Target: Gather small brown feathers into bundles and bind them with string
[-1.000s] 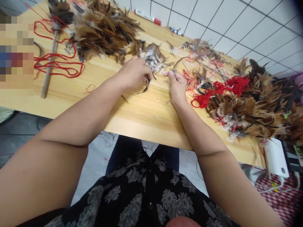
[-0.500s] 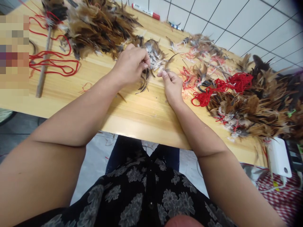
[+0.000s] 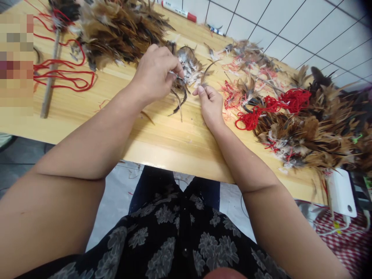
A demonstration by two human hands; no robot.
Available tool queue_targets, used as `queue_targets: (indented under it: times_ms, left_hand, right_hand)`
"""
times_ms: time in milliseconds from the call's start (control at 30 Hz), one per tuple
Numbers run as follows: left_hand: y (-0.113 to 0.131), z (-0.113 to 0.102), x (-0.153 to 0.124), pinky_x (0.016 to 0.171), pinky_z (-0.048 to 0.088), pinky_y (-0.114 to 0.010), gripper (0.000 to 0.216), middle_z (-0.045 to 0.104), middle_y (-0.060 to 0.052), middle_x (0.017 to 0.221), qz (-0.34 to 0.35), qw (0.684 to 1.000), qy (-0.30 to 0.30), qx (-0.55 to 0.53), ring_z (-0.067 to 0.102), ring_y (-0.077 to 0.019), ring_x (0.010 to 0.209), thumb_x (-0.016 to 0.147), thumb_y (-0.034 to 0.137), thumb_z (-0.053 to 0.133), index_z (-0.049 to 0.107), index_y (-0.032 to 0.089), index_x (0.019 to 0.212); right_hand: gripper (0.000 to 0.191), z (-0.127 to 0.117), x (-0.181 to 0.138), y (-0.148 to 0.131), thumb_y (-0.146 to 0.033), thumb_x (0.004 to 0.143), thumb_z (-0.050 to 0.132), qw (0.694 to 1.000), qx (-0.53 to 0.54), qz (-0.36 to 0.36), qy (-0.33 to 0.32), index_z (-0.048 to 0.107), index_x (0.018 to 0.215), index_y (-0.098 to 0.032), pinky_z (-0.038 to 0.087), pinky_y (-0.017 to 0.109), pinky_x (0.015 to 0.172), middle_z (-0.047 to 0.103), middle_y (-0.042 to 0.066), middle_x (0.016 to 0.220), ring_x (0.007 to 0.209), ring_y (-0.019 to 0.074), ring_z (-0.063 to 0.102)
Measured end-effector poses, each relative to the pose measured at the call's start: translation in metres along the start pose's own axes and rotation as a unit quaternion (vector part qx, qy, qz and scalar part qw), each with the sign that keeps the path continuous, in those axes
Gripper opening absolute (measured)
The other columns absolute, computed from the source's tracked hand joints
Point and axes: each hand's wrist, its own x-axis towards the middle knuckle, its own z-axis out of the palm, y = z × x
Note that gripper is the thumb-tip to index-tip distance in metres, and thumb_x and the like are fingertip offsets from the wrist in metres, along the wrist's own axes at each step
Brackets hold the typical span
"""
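My left hand (image 3: 157, 73) is closed in a pinch, and a few thin dark feathers (image 3: 180, 102) hang below its fingertips. Thumb and forefinger of my right hand (image 3: 211, 104) are pressed together on a slender curved feather (image 3: 207, 73) that stands up from them. Between and just behind the two hands lies a small heap of whitish and grey feathers (image 3: 188, 66). A large bundle of brown feathers (image 3: 122, 31) sits beyond my left hand.
Left on the wooden table (image 3: 174, 143) lies a stick (image 3: 50, 91) with red cord (image 3: 72, 79) near it. At right are tangled red yarn (image 3: 295, 100), brown feather bundles (image 3: 314, 135) and a white device (image 3: 343, 192). Markers (image 3: 178, 11) lie by the tiled wall (image 3: 261, 23).
My left hand has shifted slightly left, away from my right hand, and the dark feathers hang a little differently. My right hand stays nearly in place with its feather.
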Motion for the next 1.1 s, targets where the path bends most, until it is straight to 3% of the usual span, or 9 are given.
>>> queue_targets:
  times_ms: [233,400,567,733,833,967,1100]
  left_hand:
    - [-0.014,0.003,0.001,0.121,0.05,-0.04,0.015,0.07,-0.002,0.08,0.015,0.987,-0.142,-0.076,0.058,-0.031,0.111,0.096,0.047,0.084,0.081,0.034,0.089]
    - [-0.009,0.008,0.0,0.119,0.05,-0.034,0.012,0.07,-0.001,0.084,-0.017,0.982,-0.184,-0.045,0.063,-0.0278,0.108,0.093,0.031,0.083,0.076,0.03,0.083]
    - [0.0,0.003,0.001,0.115,0.053,-0.039,0.013,0.076,-0.008,0.105,0.018,0.985,-0.15,0.078,0.067,-0.0291,0.114,0.096,0.016,0.068,0.076,0.025,0.092]
    - [0.016,-0.004,-0.003,0.105,0.053,-0.036,0.027,0.082,-0.009,0.117,-0.018,0.996,-0.08,0.021,0.074,-0.0263,0.112,0.101,0.02,0.061,0.082,0.014,0.117]
    - [0.028,-0.009,-0.004,0.102,0.054,-0.032,0.032,0.087,-0.007,0.118,-0.053,0.995,-0.088,-0.01,0.076,-0.0234,0.109,0.105,0.02,0.066,0.086,0.012,0.129]
    - [0.04,-0.02,-0.002,0.109,0.055,-0.033,0.036,0.089,-0.012,0.13,-0.106,0.99,-0.07,0.057,0.08,-0.0258,0.118,0.11,0.008,0.067,0.089,0.009,0.137]
    - [0.038,-0.031,-0.001,0.099,0.053,-0.03,0.025,0.087,-0.004,0.107,-0.133,0.974,-0.141,0.118,0.077,-0.0212,0.1,0.104,0.004,0.079,0.094,0.011,0.122]
  right_hand:
    - [0.075,0.0,-0.002,-0.006,-0.097,0.107,0.054,1.0,0.004,0.014,0.006,0.078,0.097,-0.027,0.061,0.044,0.115,0.07,0.003,0.093,0.11,0.0246,0.07]
    - [0.071,0.0,-0.001,-0.008,-0.093,0.108,0.059,1.0,0.016,0.026,-0.003,0.078,0.095,-0.026,0.061,0.044,0.117,0.072,0.004,0.093,0.112,0.0249,0.071]
    - [0.073,0.002,0.002,0.002,-0.091,0.111,0.054,1.0,-0.016,-0.006,0.003,0.079,0.095,-0.025,0.062,0.044,0.116,0.073,0.003,0.092,0.105,0.0228,0.072]
    - [0.072,0.003,0.006,0.012,-0.089,0.113,0.053,0.999,-0.031,-0.032,-0.005,0.08,0.095,-0.024,0.063,0.044,0.114,0.074,0.001,0.09,0.1,0.0212,0.074]
    - [0.068,0.003,0.005,0.011,-0.085,0.114,0.056,0.999,-0.029,-0.039,-0.006,0.081,0.098,-0.024,0.064,0.043,0.112,0.079,0.002,0.098,0.104,0.0209,0.076]
    - [0.065,0.002,0.003,0.006,-0.081,0.115,0.057,0.999,-0.025,-0.03,0.0,0.083,0.098,-0.024,0.063,0.039,0.107,0.081,0.002,0.099,0.104,0.0201,0.077]
    - [0.064,0.002,0.003,0.004,-0.08,0.115,0.06,0.999,-0.019,-0.026,0.004,0.082,0.097,-0.024,0.063,0.037,0.103,0.081,0.001,0.097,0.101,0.0192,0.076]
